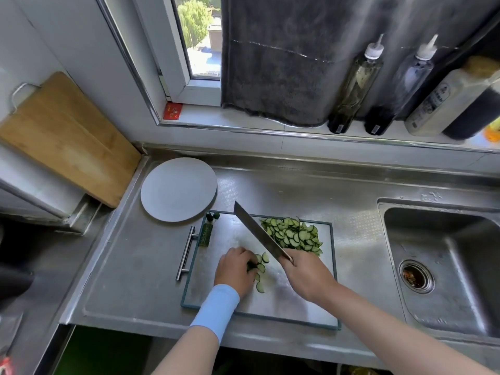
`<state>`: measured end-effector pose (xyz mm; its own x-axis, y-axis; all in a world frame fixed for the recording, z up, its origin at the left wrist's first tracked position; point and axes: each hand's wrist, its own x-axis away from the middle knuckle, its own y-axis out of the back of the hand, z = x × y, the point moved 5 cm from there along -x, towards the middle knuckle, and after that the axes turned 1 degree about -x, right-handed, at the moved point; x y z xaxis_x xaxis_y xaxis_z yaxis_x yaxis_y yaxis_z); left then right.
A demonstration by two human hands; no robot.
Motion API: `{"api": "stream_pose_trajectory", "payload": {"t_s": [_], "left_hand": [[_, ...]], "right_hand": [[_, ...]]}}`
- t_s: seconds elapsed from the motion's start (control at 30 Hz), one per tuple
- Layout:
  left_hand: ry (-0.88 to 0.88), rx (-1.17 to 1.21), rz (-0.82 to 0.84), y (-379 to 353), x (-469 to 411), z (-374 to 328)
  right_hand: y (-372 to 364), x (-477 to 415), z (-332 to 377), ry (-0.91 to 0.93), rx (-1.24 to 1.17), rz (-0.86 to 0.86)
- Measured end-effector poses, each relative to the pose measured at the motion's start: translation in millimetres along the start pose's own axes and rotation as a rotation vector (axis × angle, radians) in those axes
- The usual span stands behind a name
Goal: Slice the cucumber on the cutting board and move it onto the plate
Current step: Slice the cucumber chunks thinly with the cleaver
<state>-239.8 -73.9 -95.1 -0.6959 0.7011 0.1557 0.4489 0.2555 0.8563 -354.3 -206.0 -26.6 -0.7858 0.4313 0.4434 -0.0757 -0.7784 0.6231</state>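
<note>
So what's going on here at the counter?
A person is slicing cucumber on the board. The right hand grips the knife; the left hand holds a cucumber stub beside a few loose slices. A pile of slices lies at the board's far right, another piece at its left edge. No slices are on the plate yet.

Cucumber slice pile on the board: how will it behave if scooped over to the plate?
The pile is many thin, loose half-rounds, so it will probably scatter rather than move as one. Fresh-cut faces likely make slices slippery and clingy on the knife. Flat and light-looking, they should not roll.
</note>
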Motion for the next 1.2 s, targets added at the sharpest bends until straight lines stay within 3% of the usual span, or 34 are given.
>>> {"api": "stream_pose_trajectory", "payload": {"t_s": [0.27, 0.7, 0.83, 0.97, 1.1, 1.2], "left_hand": [[0.113, 0.029, 0.068, -2.1, -10.5, 10.2], [0.193, 0.319, 0.047, 14.4, -4.4, 23.5], [0.255, 0.402, 0.112, 14.1, -6.8, 29.1], [0.179, 0.267, 0.115, 19.3, -14.4, 20.4], [-0.016, 0.045, 0.138, 7.3, -23.1, 5.3], [-0.039, 0.009, 0.150, -3.4, -28.9, 0.1]], "right_hand": [[-0.5, -4.2, -8.7, -0.013, -0.053, -0.001], [7.5, -12.2, 2.6, 0.020, 0.007, 0.028], [11.2, -11.5, 7.6, 0.025, 0.023, 0.019], [11.8, -10.6, 8.8, 0.023, 0.024, 0.015], [11.3, -9.7, 8.2, 0.015, 0.005, 0.002], [9.8, -10.3, 5.5, -0.001, -0.012, -0.010]]}}
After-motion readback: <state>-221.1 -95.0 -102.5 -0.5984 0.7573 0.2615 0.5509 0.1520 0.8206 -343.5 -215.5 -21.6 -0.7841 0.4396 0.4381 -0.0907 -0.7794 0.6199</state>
